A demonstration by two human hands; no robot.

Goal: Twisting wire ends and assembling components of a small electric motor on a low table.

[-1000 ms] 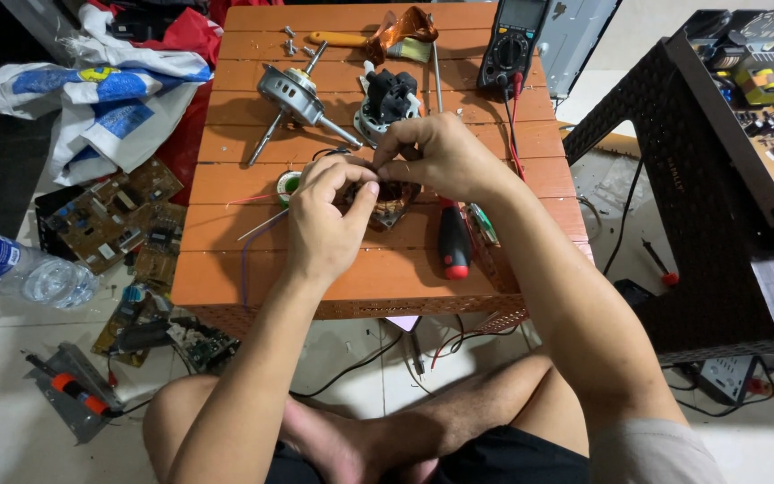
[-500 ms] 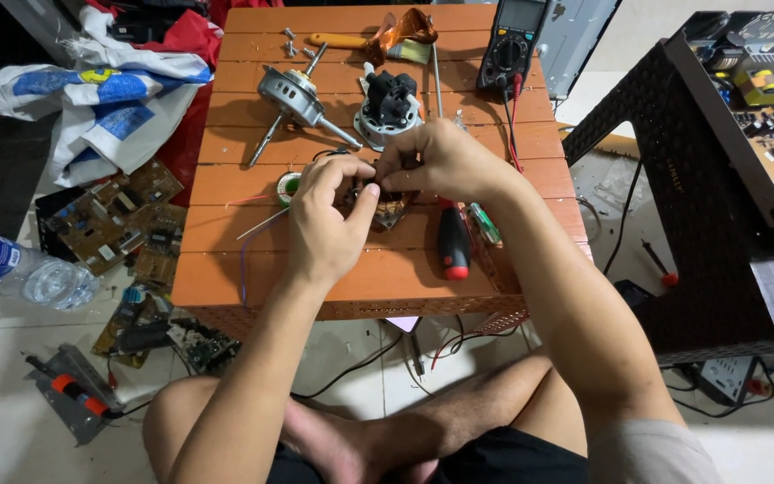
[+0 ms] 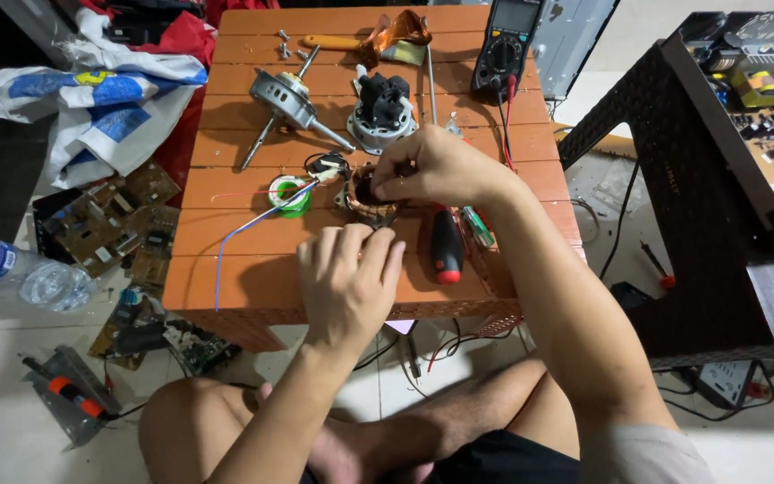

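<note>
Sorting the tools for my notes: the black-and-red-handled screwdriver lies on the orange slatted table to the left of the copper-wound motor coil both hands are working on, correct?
Not quite. In the head view, the black-and-red-handled screwdriver lies to the right of the copper-wound motor coil, beside the right hand; the left hand and orange slatted table fit.

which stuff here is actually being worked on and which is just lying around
In hand:
- copper-wound coil, touched by left hand and right hand

Lying about:
- red-and-black screwdriver
- green tape roll
- multimeter
- motor housing with shaft
- plastic bottle
- circuit boards

A round copper-wound motor stator (image 3: 367, 193) — brown coils, hollow centre — lies flat on the orange table.
</note>
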